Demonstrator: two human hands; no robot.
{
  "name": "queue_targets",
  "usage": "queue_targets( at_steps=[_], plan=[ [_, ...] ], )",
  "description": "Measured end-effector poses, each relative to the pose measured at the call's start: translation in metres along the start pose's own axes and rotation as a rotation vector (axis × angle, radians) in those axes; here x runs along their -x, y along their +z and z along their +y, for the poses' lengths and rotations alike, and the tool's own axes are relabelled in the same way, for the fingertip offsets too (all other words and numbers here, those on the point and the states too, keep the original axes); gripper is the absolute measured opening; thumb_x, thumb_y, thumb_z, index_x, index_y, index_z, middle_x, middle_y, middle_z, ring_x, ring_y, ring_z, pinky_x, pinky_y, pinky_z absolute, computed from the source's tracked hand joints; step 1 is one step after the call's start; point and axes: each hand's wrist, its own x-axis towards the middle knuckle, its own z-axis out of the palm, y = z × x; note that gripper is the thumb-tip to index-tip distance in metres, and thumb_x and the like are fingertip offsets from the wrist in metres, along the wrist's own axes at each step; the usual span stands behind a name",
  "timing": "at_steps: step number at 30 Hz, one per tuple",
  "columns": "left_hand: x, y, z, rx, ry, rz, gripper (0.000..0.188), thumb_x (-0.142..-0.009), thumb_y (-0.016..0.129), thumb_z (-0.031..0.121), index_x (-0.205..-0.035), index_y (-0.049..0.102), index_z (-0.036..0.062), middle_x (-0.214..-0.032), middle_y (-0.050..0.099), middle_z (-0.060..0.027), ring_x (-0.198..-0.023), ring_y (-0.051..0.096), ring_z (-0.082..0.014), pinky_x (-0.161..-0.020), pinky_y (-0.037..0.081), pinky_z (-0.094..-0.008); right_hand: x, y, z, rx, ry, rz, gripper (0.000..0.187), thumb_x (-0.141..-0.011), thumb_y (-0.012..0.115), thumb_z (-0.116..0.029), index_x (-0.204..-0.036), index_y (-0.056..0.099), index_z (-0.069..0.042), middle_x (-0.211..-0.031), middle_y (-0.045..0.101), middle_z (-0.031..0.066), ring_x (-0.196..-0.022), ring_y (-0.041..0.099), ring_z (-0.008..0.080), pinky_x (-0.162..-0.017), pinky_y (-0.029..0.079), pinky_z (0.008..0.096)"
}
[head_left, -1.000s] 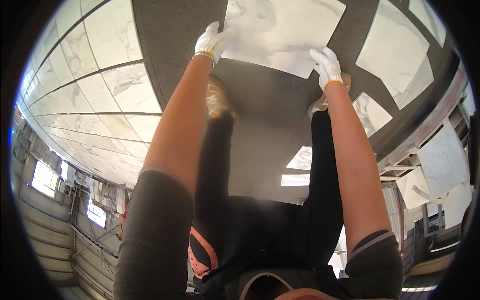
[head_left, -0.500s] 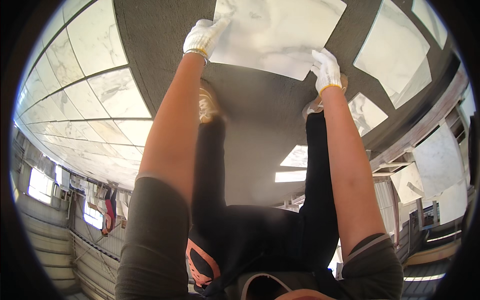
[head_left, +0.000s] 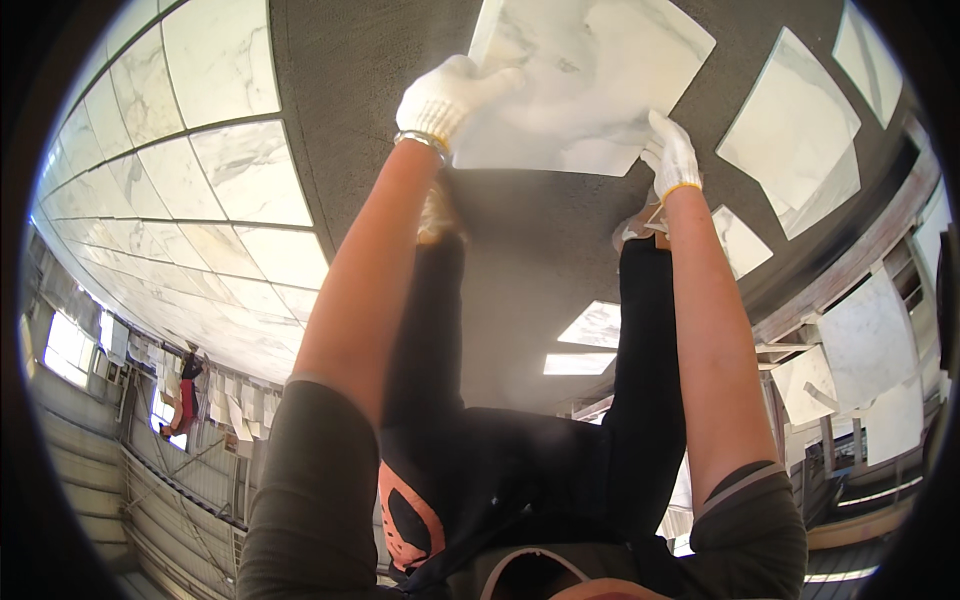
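A white marble slab with grey veins (head_left: 590,80) is held in front of me over the dark, rough floor. My left hand (head_left: 445,100), in a white knit glove, grips its left edge with the thumb lying over the top face. My right hand (head_left: 673,155), gloved the same way, holds the slab by its near right corner, fingers at the edge. The fingers beneath the slab are hidden. My feet stand apart just below it, partly behind my forearms.
Rows of marble slabs (head_left: 250,170) lie close together on the left. Loose slabs (head_left: 790,130) lie on the right, some overlapping. More slabs (head_left: 865,335) lean on a rack at the right rim. Another person (head_left: 183,400) stands far off at the left.
The whole view has shifted a little. My left hand reaches further over the slab's face, and a strip along the slab's left edge now shows. Both hands keep their hold.
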Motion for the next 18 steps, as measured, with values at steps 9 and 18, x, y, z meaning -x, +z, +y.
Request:
queue_targets(
  at_steps=[9, 18],
  plan=[
    [0.098, 0.005, 0.070, 0.102, 0.126, -0.599, 0.058, -0.085, 0.058, 0.050, -0.113, 0.068, 0.0013, -0.107, 0.070, -0.0225, -0.096, 0.070, -0.0338, -0.086, 0.055, -0.0411, 0.005, -0.034, 0.007, -0.024, -0.097, -0.316, 0.075, -0.092, 0.066, -0.033, -0.151, 0.035, 0.001, -0.152, 0.041, 0.0155, -0.138, 0.041, 0.0331, -0.113, 0.031, 0.0468],
    [0.179, -0.049, 0.028, 0.757, 0.012, -0.520, 0.033, -0.085, 0.073, 0.018, -0.112, 0.067, 0.0001, -0.092, 0.073, -0.0073, -0.085, 0.069, -0.0174, -0.079, 0.054, -0.0278, 0.042, -0.084, -0.054, 0.401, -0.190, -0.066, 0.067, -0.092, 0.067, -0.027, -0.148, 0.041, -0.001, -0.148, 0.046, 0.0135, -0.133, 0.046, 0.0252, -0.107, 0.040, 0.0387]
  ],
)
